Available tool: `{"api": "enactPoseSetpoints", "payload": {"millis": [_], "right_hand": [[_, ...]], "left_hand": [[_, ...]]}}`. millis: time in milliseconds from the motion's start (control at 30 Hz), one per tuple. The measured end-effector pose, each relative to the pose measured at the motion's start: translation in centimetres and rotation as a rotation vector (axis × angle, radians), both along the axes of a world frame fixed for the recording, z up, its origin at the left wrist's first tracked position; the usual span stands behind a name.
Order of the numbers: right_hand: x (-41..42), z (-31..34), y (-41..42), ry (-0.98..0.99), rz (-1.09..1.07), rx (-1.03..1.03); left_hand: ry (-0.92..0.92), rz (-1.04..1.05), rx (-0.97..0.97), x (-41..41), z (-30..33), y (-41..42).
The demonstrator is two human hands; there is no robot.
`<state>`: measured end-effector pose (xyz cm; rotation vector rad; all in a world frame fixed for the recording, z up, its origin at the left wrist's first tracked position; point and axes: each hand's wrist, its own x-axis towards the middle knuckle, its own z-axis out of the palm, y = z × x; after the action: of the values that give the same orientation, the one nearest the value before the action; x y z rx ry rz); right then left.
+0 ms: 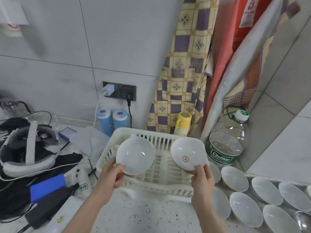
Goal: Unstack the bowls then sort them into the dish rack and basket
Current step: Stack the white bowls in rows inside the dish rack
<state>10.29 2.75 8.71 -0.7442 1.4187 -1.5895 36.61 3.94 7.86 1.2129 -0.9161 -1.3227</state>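
Over the white dish rack (151,169) on the bench (148,214), your left hand (112,175) pinches a plain bowl (134,156) by its near rim, your right hand (201,179) a crested bowl (187,153); more bowls (265,190) sit right

The rightmost bowl (309,190) is cut by the edge; the headset (30,148) area is blurred.

A home kitchen. Grey wall tiles (126,39) back a speckled stone counter (151,216). A checked fabric apron (183,73) hangs by a white plastic dish rack (121,133).
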Motion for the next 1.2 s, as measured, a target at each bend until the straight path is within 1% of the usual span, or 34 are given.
{"api": "enactPoseSetpoints", "payload": {"millis": [167,367,500,600,733,833,1200], "right_hand": [[4.1,-1.2,-3.8,0.03,0.042,0.082],[8.3,-2.8,-6.8,0.089,0.156,0.126],[10.0,-4.1,-8.3,0.129,0.16,0.134],[11.2,-5.3,-9.1,0.142,0.125,0.162],[12.3,-6.8,-10.5,0.151,0.089,0.191],[12.2,-7.2,-10.5,0.168,0.098,0.21],[11.6,-7.9,-11.8,0.342,0.262,0.295]], "left_hand": [[-0.044,0.061,-0.011,2.8,-0.4,-3.0],[-0.054,0.124,0.041,4.3,-0.7,-6.2],[-0.049,0.126,0.06,4.7,-0.9,-8.1],[-0.043,0.125,0.085,4.9,-1.1,-9.3],[-0.052,0.109,0.079,5.2,-1.9,-11.4],[-0.06,0.109,0.07,5.1,-2.2,-11.4],[-0.116,0.076,0.063,4.5,-2.5,-11.7]]}}
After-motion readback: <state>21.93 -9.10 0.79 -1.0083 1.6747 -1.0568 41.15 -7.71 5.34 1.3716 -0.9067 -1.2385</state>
